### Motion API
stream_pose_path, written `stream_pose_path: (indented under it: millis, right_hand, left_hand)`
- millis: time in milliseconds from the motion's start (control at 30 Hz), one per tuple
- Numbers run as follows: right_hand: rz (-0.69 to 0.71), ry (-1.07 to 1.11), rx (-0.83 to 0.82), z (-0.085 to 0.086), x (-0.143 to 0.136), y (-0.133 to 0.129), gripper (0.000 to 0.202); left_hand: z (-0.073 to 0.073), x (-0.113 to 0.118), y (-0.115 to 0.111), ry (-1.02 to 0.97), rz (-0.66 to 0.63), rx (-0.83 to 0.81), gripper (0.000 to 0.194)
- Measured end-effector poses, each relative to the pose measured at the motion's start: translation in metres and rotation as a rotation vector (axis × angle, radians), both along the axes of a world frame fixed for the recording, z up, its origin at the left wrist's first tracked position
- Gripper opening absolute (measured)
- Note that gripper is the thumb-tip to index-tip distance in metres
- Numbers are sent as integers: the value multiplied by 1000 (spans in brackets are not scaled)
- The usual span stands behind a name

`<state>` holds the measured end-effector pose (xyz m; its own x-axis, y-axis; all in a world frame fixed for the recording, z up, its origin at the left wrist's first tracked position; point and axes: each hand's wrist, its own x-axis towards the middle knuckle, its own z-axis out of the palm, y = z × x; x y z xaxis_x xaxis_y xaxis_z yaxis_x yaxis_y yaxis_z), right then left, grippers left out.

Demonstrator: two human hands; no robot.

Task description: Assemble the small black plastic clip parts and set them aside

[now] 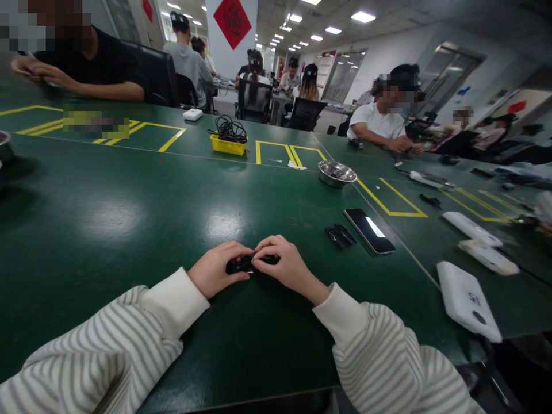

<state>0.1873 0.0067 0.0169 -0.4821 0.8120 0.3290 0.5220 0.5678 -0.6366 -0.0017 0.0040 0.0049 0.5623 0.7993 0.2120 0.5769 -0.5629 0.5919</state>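
Between my hands, just above the green table (172, 218), is a small black object (242, 264), partly hidden by fingers. My left hand (221, 265) is closed round its left side, thumb below and fingers above. My right hand (285, 263) pinches at its right end, thumb and index finger together near a small pale edge. The fingertips of both hands nearly touch. What exactly the black object is cannot be made out. To the right of my right hand lie black pieces (340, 236) and a phone (370, 231) with a lit patch on its screen.
A metal bowl (337, 173) and a yellow bin of black cables (228, 145) stand farther back. White devices (468, 300) lie at the right, near the table edge. People sit across the table, at left and right.
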Motion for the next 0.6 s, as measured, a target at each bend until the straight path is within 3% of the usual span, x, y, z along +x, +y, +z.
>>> stream_pose_path:
  millis: [600]
  right_hand:
    - [-119,23,-78,-7,-10,-6,5]
  left_hand:
    - [1,2,-1,-16,14,-37,35]
